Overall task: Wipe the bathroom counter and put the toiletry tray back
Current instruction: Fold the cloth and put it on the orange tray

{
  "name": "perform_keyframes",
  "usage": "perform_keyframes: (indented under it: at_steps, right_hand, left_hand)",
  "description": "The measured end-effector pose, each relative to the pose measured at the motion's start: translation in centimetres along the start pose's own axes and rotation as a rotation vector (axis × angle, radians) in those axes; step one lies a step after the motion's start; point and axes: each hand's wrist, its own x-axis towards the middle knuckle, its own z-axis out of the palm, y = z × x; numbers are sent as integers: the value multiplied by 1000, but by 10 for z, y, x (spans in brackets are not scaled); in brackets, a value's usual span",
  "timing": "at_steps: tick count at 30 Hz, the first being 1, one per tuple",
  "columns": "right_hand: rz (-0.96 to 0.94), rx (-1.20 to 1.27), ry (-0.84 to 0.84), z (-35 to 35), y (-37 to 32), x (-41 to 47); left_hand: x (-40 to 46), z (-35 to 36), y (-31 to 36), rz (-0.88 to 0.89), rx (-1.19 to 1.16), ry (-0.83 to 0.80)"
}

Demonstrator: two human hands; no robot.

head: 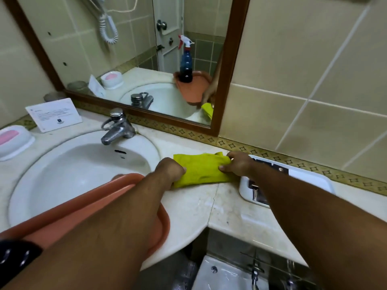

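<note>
**Cloth squared up for the wipe**

The salmon tray point(125, 197) rests across the sink point(62, 164). The left hand point(170, 169) and right hand point(238, 164) pinch opposite ends of the cloth point(201, 169) on the counter point(226, 212); folding it flat should give even strokes.

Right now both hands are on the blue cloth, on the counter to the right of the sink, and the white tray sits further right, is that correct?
Only the colour is wrong. In the head view the cloth is yellow, not blue. The rest holds: the left hand and right hand are both on it, on the counter right of the sink, with the white tray further right.
</note>
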Motion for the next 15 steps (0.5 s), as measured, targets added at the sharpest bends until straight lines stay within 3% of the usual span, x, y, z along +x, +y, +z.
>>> perform_keyframes:
  at_steps: [3, 7, 12, 15]
  right_hand:
    - [-84, 357, 59, -10, -21, -17]
    - [-136, 649, -95, -12, -72, -53]
    - [-184, 603, -228, 39, -126, -87]
    - [-203, 557, -270, 81, -149, -98]
  left_hand:
    - [-24, -38, -8, 19, -42, 149]
    - [-70, -79, -51, 14, -181, 327]
    - [-128, -79, -134, -134, -354, 412]
    - [-152, -76, -175, -265, -316, 437]
